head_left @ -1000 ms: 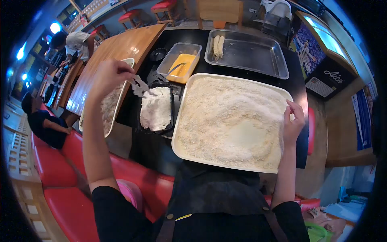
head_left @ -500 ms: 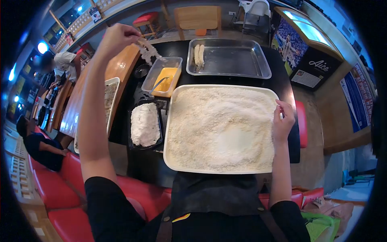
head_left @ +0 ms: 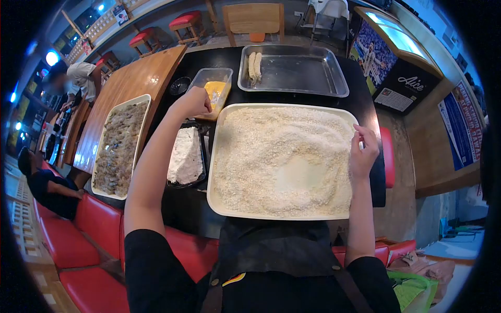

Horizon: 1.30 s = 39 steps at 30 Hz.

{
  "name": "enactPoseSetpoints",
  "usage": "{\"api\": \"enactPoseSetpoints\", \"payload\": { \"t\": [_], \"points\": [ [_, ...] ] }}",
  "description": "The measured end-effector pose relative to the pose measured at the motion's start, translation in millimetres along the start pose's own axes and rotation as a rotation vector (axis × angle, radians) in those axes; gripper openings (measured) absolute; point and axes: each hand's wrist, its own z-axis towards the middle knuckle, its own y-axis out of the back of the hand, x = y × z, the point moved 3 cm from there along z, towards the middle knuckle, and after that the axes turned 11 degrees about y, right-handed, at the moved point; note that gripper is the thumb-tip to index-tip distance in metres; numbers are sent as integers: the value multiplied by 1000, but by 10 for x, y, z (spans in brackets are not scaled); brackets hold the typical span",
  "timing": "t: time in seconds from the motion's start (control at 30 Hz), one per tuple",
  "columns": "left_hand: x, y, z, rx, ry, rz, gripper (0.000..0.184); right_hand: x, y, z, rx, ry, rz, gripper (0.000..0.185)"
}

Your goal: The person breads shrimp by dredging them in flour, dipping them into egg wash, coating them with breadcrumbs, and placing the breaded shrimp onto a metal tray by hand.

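My left hand (head_left: 193,103) is closed over the near edge of the clear tub of yellow liquid (head_left: 216,93); what its fingers hold is too small to make out. Below it sits a black tray of white powder (head_left: 186,156). At the right rim of the large cream tray of pale crumbs (head_left: 250,156), my right hand (head_left: 364,148) rests with thumb and fingertips close together. A smooth bare patch shows amid the crumbs. Two crumb-coated sticks (head_left: 254,67) lie at the left end of a metal tray (head_left: 302,92).
A long tray of greyish pieces (head_left: 121,146) stands at the left by a wooden table (head_left: 130,83). A small black dish (head_left: 180,86) is behind the tub. Two people are at the far left, near red seats (head_left: 99,224). An Aice freezer (head_left: 399,68) stands at the right.
My left hand lifted a floured, limp strip high over the tub, then came down to the tub's near side. My right hand stays at the crumb tray's rim.
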Motion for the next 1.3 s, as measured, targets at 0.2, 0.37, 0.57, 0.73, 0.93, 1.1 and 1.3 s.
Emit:
{"api": "enactPoseSetpoints", "payload": {
  "t": [0.2, 0.37, 0.57, 0.73, 0.93, 1.1, 1.3],
  "points": [
    [-36, 603, -75, 169, 134, -5, 19, 6, 11, -5, -8, 11, -3, 20],
    [-177, 1010, 89, -86, 44, -4, 18, 20, 25, 11, 0, -18, -6, 20],
    [-97, 181, 628, -277, 13, -119, 20, -28, 13, -19, 9, -40, 15, 20],
    [-149, 1, 684, -318, 65, -101, 18, 28, -134, -50, 307, -17, 57, 35],
    [-80, -13, 726, -334, 26, -61, 18, 382, -659, 14, 902, 259, 141, 61],
    [-158, 436, 554, -304, 17, -138, 17, 662, -1253, 196, 1050, 520, 153, 61],
    [-214, 1075, 351, -406, -65, -98, 19, 909, -1624, -94, 1181, 702, 155, 62]
  ]
}}
